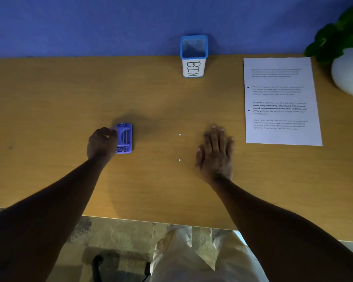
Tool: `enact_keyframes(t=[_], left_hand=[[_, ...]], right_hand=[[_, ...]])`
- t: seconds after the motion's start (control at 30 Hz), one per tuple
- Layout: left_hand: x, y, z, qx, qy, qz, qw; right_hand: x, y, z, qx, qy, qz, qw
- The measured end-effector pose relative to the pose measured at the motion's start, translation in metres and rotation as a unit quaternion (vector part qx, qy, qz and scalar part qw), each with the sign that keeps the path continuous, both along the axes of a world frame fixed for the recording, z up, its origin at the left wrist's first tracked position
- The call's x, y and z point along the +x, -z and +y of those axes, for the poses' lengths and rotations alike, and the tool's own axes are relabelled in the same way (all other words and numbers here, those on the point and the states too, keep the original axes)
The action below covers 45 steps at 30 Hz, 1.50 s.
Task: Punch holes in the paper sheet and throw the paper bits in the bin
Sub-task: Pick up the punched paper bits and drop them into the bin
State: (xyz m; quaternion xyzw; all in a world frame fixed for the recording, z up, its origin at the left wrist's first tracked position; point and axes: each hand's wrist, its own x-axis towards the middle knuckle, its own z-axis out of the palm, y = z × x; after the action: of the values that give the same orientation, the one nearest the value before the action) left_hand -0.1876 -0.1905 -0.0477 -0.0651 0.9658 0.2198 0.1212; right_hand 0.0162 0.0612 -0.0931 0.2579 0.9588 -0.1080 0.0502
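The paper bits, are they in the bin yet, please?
Not yet: two paper bits lie on the table, apart from the bin.

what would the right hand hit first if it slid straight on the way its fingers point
Probably nothing: the right hand points up the table, passing between the bin and the paper sheet toward the wall.

On the table [49, 110], the hole punch [124, 138] lies just right of the left hand [102, 144], touching its fingers. Two paper bits [180, 134] lie between the hands, nearer the right hand [214, 154], one beyond the other. The bin [194, 55] stands well beyond both hands at the table's far edge. The paper sheet [281, 100] lies right of the right hand and beyond it, and a plant pot [348, 72] stands farther right, behind the sheet's far corner.
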Motion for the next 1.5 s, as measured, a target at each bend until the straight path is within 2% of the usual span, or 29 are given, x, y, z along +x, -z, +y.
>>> enact_keyframes(t=[0.47, 0.6, 0.7, 0.83, 0.93, 1.03, 1.17, 1.27, 1.5], left_hand=[[-0.007, 0.002, -0.007, -0.001, 0.009, -0.005, 1.000], [-0.006, 0.001, -0.008, 0.031, -0.009, -0.003, 0.999], [-0.002, -0.004, -0.005, 0.057, -0.014, 0.044, 0.997], [0.005, -0.011, 0.005, 0.020, 0.030, 0.165, 0.986], [0.013, -0.012, 0.019, 0.022, 0.075, 0.190, 0.979], [0.024, -0.011, 0.037, 0.050, 0.116, 0.168, 0.978], [0.042, -0.003, 0.058, 0.109, 0.192, 0.095, 0.971], [0.060, 0.006, 0.067, 0.137, 0.227, 0.044, 0.963], [0.095, 0.021, 0.072, 0.174, 0.240, -0.010, 0.955]], right_hand=[[0.001, 0.002, 0.001, 0.003, 0.000, 0.003, 1.000], [0.001, 0.003, 0.001, 0.005, 0.000, 0.001, 1.000], [0.000, 0.003, 0.001, 0.004, -0.003, 0.008, 1.000], [-0.005, -0.001, 0.009, -0.002, -0.004, 0.054, 0.999], [-0.018, -0.010, 0.017, 0.001, -0.003, 0.078, 0.997], [-0.034, -0.018, 0.017, -0.040, -0.004, 0.087, 0.995], [-0.050, -0.022, 0.014, -0.152, -0.061, 0.115, 0.980], [-0.060, -0.025, 0.011, -0.187, -0.093, 0.112, 0.971], [-0.074, -0.034, 0.011, -0.242, -0.106, 0.109, 0.958]])
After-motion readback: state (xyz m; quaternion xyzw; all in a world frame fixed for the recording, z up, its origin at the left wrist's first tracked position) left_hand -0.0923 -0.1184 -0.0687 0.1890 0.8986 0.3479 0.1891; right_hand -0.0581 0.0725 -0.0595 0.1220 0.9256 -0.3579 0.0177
